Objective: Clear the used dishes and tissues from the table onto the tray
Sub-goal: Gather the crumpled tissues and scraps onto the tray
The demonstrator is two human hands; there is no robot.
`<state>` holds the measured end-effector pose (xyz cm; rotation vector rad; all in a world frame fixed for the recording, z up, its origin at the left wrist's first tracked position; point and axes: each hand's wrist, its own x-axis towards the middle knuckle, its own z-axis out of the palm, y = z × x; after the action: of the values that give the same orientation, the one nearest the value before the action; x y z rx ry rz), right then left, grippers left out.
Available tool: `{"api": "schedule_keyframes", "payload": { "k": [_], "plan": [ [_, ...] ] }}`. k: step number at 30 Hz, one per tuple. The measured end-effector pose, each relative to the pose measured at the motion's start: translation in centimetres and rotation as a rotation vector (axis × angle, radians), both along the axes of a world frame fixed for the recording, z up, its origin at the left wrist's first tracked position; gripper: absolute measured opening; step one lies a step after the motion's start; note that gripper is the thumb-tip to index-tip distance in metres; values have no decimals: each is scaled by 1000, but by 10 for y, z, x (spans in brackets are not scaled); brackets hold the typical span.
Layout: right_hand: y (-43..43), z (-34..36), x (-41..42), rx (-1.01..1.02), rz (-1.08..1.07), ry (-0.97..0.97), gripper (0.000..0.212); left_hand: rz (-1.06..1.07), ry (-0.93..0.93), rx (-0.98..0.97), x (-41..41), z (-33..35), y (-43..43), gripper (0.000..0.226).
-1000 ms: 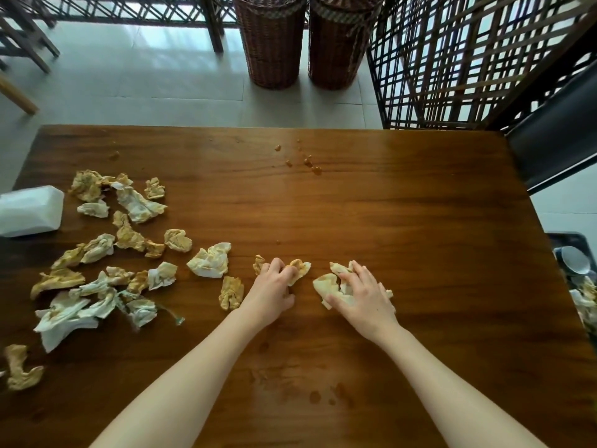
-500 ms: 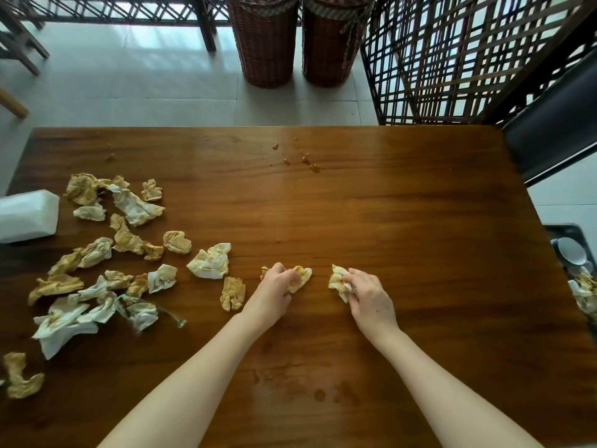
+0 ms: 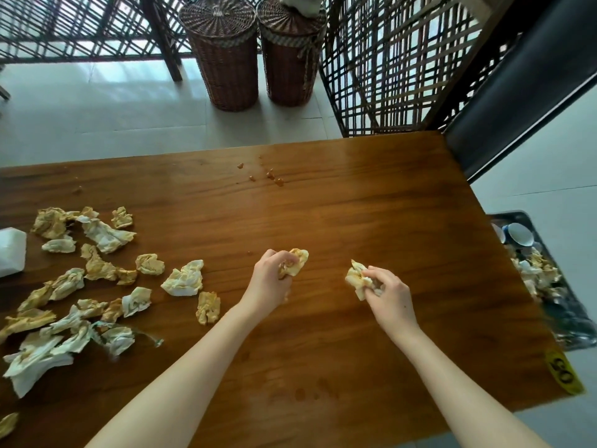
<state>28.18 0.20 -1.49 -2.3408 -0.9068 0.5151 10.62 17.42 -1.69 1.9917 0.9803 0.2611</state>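
We see the left hand (image 3: 269,279) curled round a stained tissue wad (image 3: 296,261), the right hand (image 3: 389,292) pinching a second wad (image 3: 357,279), both over the table (image 3: 387,205); since half a second ago the hands have spread apart; loose tissues (image 3: 184,279) lie well left; the tray (image 3: 510,216), beyond the table's right edge, is partly cut off, its contents blurred.

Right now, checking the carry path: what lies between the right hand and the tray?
In the head view, only bare wooden table lies between the right hand and the tray past its right edge.
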Motion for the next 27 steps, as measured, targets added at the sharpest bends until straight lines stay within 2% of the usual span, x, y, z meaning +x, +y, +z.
{"api": "schedule_keyframes", "payload": {
  "k": [8,18,27],
  "plan": [
    [-104,31,42,85,-151,9,42,-59,-25,3,68,32,-78,41],
    [-283,41,122,123,-282,-12,31,-164,-40,-96,183,51,-240,42],
    [-387,38,185,200,-534,-15,25,-257,-15,8,279,50,-315,37]
  ]
}}
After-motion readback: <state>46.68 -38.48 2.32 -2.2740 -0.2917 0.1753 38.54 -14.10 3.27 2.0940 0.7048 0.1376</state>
